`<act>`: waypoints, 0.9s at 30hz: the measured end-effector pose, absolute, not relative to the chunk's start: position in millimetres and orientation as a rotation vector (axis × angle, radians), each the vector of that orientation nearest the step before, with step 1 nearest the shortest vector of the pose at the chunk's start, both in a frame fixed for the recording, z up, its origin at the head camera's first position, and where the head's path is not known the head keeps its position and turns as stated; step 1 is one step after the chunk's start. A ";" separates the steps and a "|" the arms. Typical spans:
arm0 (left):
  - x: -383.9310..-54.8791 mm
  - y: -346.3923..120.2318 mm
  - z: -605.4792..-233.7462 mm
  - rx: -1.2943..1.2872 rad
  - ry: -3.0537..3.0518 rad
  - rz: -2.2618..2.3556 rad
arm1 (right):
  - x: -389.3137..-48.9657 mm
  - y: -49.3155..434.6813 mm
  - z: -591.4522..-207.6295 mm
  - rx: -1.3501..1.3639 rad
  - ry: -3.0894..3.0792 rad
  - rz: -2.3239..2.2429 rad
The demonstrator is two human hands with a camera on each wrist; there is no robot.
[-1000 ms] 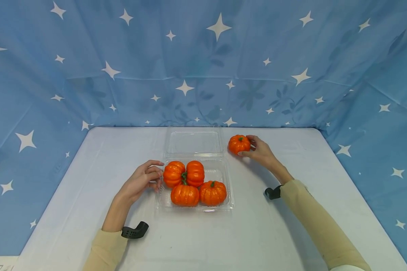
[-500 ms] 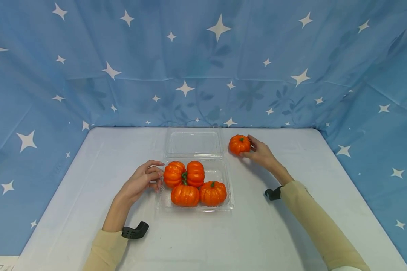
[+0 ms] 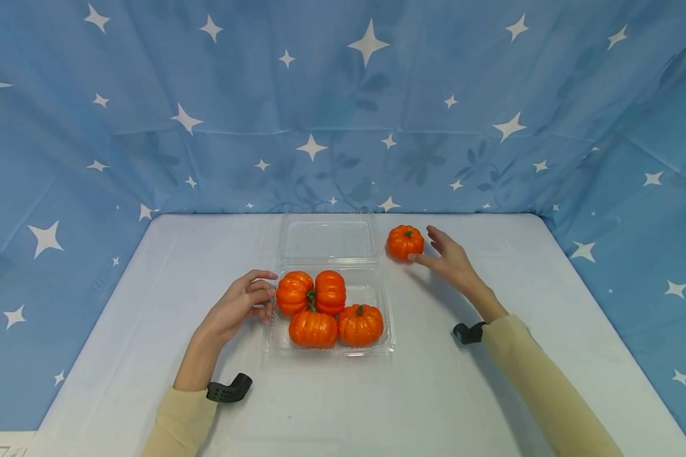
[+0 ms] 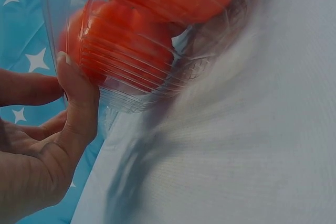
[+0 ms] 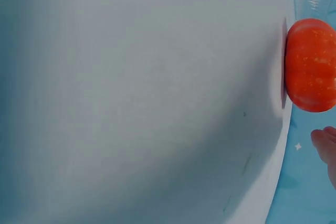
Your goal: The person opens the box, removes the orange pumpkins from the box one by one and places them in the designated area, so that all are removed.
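A clear plastic clamshell container (image 3: 386, 339) lies with its lid folded back, and several small orange pumpkins (image 3: 313, 330) sit in its base. At the base's left side, my left hand (image 3: 237, 308) pinches the rim between thumb and fingers, as the left wrist view shows. Beyond the container's right back corner, a single pumpkin (image 3: 405, 242) with a green stem rests on the table. Just right of it my right hand (image 3: 451, 261) is spread, with thumb near the pumpkin's lower edge and fingers apart from it. The right wrist view catches only fingertips (image 5: 325, 142) below the pumpkin.
The raised lid (image 3: 327, 238) lies flat toward the back of the white table (image 3: 343, 406). A blue curtain (image 3: 343, 114) with white stars hangs along the back and both sides. Each wrist wears a black camera mount (image 3: 230, 388).
My right hand has let go of the single pumpkin and drawn back to the right, its fingers spreading. The pumpkin stays on the table. My left hand keeps its place at the container.
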State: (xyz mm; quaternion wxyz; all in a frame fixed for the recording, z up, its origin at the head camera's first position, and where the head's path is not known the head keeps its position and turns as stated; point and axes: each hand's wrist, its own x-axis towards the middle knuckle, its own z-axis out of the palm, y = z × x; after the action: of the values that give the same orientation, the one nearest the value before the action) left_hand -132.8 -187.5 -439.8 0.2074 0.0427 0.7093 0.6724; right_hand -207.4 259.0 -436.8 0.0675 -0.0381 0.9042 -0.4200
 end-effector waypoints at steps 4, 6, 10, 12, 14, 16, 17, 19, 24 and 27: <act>-132.5 -187.9 -439.9 0.119 1.969 1.879 | -200.1 258.2 -430.9 -0.139 2.775 -1.245; -132.3 -188.1 -439.5 0.121 1.969 1.880 | -196.4 257.9 -427.6 -0.173 2.799 -1.245; -132.2 -188.4 -438.9 0.122 1.965 1.884 | -189.5 256.0 -421.7 -0.230 2.837 -1.242; -132.2 -188.7 -439.1 0.122 1.960 1.887 | -185.9 253.5 -418.7 -0.246 2.843 -1.238; -132.3 -189.0 -439.6 0.118 1.962 1.885 | -181.9 250.6 -415.5 -0.263 2.841 -1.241; -132.6 -188.9 -439.8 0.116 1.963 1.882 | -177.9 248.0 -412.7 -0.290 2.833 -1.249; -132.7 -188.8 -439.8 0.116 1.964 1.881 | -175.9 246.9 -411.5 -0.302 2.827 -1.256; -133.0 -188.5 -439.6 0.117 1.966 1.879 | -171.9 245.0 -408.9 -0.323 2.818 -1.260; -134.1 -187.3 -439.4 0.117 1.967 1.876 | -160.9 238.9 -402.0 -0.373 2.782 -1.262; -133.8 -187.6 -439.6 0.113 1.967 1.875 | -154.2 233.7 -397.9 -0.416 2.753 -1.260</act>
State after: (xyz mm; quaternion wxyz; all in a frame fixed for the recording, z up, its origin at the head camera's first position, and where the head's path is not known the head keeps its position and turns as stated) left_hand -133.8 -187.6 -439.6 0.2091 0.0405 0.7072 0.6741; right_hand -154.2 233.7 -397.9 0.0427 -0.1358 0.9000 -0.4119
